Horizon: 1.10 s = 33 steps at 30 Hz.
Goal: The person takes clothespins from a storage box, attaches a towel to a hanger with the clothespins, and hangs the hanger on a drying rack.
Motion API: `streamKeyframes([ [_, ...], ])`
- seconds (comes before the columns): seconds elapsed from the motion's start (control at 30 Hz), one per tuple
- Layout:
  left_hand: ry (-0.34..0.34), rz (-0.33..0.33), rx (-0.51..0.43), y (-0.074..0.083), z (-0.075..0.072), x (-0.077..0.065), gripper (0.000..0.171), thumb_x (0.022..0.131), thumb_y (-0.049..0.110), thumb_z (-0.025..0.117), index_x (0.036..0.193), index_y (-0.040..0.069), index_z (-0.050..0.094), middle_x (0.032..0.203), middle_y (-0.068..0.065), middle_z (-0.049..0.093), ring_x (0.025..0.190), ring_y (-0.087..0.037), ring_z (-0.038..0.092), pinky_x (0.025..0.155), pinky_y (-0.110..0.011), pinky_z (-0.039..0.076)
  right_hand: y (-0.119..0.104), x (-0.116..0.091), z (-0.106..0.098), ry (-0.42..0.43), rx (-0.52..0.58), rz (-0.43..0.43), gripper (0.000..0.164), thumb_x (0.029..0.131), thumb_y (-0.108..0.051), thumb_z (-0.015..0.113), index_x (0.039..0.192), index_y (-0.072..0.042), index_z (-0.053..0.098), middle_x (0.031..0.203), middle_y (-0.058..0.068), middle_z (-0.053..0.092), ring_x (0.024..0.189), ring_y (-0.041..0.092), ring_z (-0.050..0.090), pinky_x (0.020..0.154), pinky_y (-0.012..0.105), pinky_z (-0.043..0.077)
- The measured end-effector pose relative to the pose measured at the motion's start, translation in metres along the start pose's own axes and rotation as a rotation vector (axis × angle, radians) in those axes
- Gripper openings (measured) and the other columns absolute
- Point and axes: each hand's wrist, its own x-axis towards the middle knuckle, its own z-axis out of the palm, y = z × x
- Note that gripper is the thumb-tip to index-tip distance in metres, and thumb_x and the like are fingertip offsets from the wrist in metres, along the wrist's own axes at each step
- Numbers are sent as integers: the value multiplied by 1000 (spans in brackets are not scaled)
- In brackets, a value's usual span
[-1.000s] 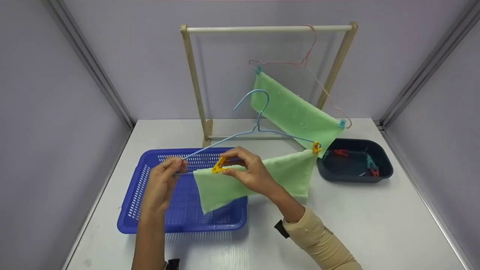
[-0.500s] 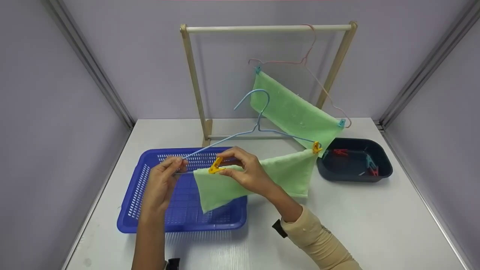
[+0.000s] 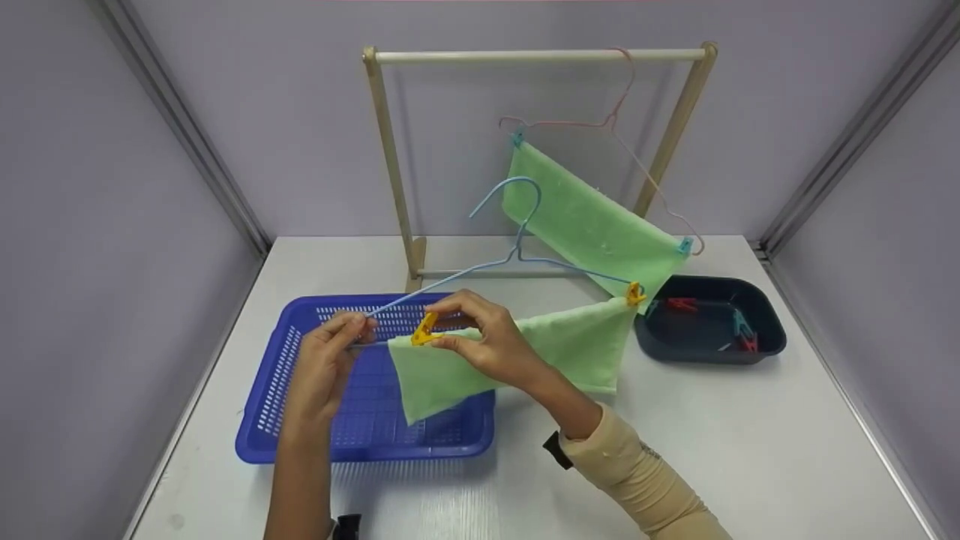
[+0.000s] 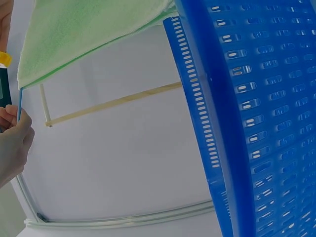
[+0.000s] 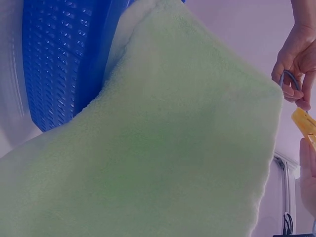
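Note:
My left hand point(image 3: 324, 360) pinches the left corner of a blue wire hanger point(image 3: 465, 271), whose hook points up. A light green towel point(image 3: 570, 345) is draped over the hanger's lower bar, and a yellow clothespin point(image 3: 634, 294) clips its right end. Between the thumb and fingers of my right hand point(image 3: 491, 337) is a second yellow clothespin point(image 3: 424, 330), right at the towel's top edge near its left end. In the right wrist view the towel point(image 5: 187, 128) fills the middle, with this clothespin point(image 5: 305, 123) at the right edge.
Beneath the hands stands a blue plastic basket point(image 3: 262, 420). Behind, a drying rack point(image 3: 540, 57) bears a pink hanger point(image 3: 570, 124) with another green towel point(image 3: 585, 217) held by teal clothespins. At right, a dark tub point(image 3: 712, 358) contains red and teal clothespins point(image 3: 742, 330).
My right hand has slid a little to the left along the towel's top edge, carrying the yellow clothespin. The left hand and the hanger have stayed nearly still.

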Motion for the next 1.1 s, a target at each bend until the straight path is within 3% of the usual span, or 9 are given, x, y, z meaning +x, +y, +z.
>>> streamKeyframes([
  [0.37,1,1,9,0,2,0,24,94,3,49,81,10,67,86,-4,60,84,-17,54,82,-31,43,7,1,6,19,-60,-67,25,80,8,64,103,12,55,95,20,56,90,30,60,75,40,51],
  [0.7,13,-4,10,-1,1,0,22,94,4,50,82,10,68,86,-5,60,86,-20,54,84,-32,43,40,-1,16,76,-162,-157,25,78,4,68,101,7,60,94,15,60,87,24,59,74,34,51],
  [0.97,35,-11,7,-1,1,1,23,94,3,50,81,9,68,86,-5,60,85,-20,54,84,-33,43,32,3,22,107,-191,-167,21,76,8,68,95,6,62,87,14,61,83,23,60,70,33,52],
  [1.1,11,-6,14,-1,1,0,22,95,5,50,82,9,68,86,-5,60,85,-19,54,84,-32,42,31,5,25,112,-196,-198,19,73,11,69,90,7,61,83,15,60,79,25,60,69,32,52],
])
